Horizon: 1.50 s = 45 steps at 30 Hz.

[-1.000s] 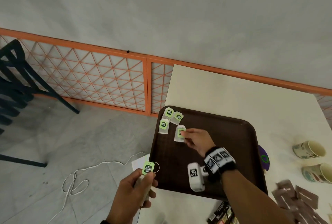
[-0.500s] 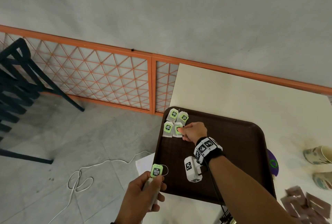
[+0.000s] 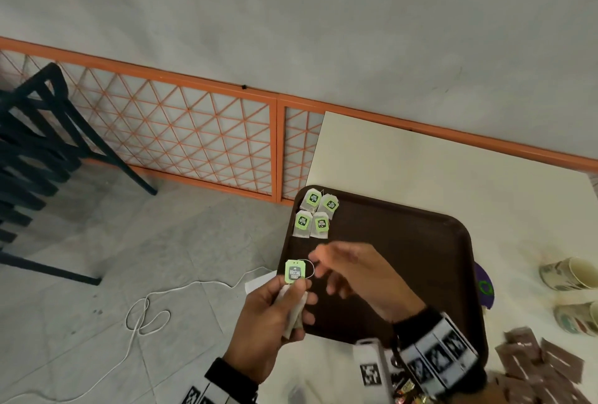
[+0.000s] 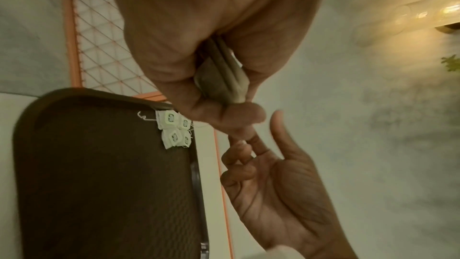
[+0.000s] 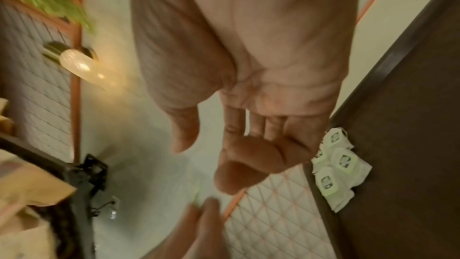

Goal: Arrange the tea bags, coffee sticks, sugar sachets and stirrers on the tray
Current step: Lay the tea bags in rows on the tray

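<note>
Cream-white rectangular table (image 3: pixel 420 161) bearing a dark brown plastic tray (image 3: pixel 404 241). Left hand (image 3: pixel 268 322) off the tray's near-left edge, fingers curled round a bunch of pale paper tea bags (image 3: pixel 294 309), green square tag (image 3: pixel 293 271) sticking up. Right hand (image 3: pixel 359 274) just beside, blurred, fingers loosely spread, holding nothing. Four green-tagged tea bags (image 3: pixel 315 216) clustered flat in the tray's far-left corner.

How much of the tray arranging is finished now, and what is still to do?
Done: four tea bags lie in a block in the far left corner of the tray. In hand: the left hand holds more tea bags, and the empty right hand is beside them. Left: the brown sachets lie on the table. No stirrers are visible.
</note>
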Available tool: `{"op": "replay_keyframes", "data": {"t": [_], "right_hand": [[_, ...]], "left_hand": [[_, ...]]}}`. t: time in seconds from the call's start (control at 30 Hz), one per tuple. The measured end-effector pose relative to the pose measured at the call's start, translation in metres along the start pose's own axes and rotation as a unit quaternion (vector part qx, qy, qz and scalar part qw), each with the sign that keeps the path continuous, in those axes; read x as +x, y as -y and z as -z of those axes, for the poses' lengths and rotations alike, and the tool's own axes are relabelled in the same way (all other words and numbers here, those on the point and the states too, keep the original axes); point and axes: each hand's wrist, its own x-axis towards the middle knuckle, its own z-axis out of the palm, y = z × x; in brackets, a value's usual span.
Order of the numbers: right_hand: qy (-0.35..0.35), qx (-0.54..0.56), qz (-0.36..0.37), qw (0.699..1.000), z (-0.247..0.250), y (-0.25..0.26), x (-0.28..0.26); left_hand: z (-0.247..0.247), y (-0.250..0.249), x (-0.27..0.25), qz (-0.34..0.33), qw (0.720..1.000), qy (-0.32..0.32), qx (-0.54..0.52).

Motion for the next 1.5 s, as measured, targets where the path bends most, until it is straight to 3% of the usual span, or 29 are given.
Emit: {"op": "replay_keyframes", "data": {"t": [0.07,0.2,0.37,0.5,0.6,0.73,0.83,1.1,1.27,1.5], "right_hand": [[0.001,-0.036,0.046,0.998,-0.004,0.001,-0.022],[-0.076,-0.058,0.101,0.990,0.003,-0.005,-0.043],[-0.105,0.080,0.095,0.987,0.030,0.005,-0.083],[-0.065,0.197,0.111,0.972,0.050,0.017,-0.111],[-0.074,0.212,0.114,0.968,0.058,0.020,-0.126],[-0.074,0.237,0.124,0.961,0.059,0.023,-0.138],[-0.093,0.219,0.128,0.963,0.056,0.022,-0.144],[-0.133,0.147,0.094,0.976,0.022,-0.001,-0.147],[-0.147,0.147,0.057,0.976,0.011,-0.018,-0.133],[-0.154,0.210,-0.004,0.965,0.003,-0.033,-0.115]], "left_hand": [[-0.008,0.000,-0.003,-0.016,0.999,0.029,0.016],[-0.022,0.002,-0.010,-0.013,0.995,0.093,0.035],[-0.036,0.011,-0.018,0.069,0.982,0.164,-0.059],[-0.045,0.016,-0.027,0.071,0.958,0.265,-0.086],[-0.053,0.012,-0.035,0.064,0.951,0.290,-0.085],[-0.058,0.002,-0.048,0.032,0.960,0.277,-0.028],[-0.063,-0.001,-0.059,0.008,0.974,0.225,0.007],[-0.075,0.003,-0.071,-0.052,0.993,0.106,-0.022],[-0.069,0.012,-0.069,-0.042,0.995,0.082,0.027],[-0.049,0.019,-0.063,0.008,0.990,0.110,0.085]]}}
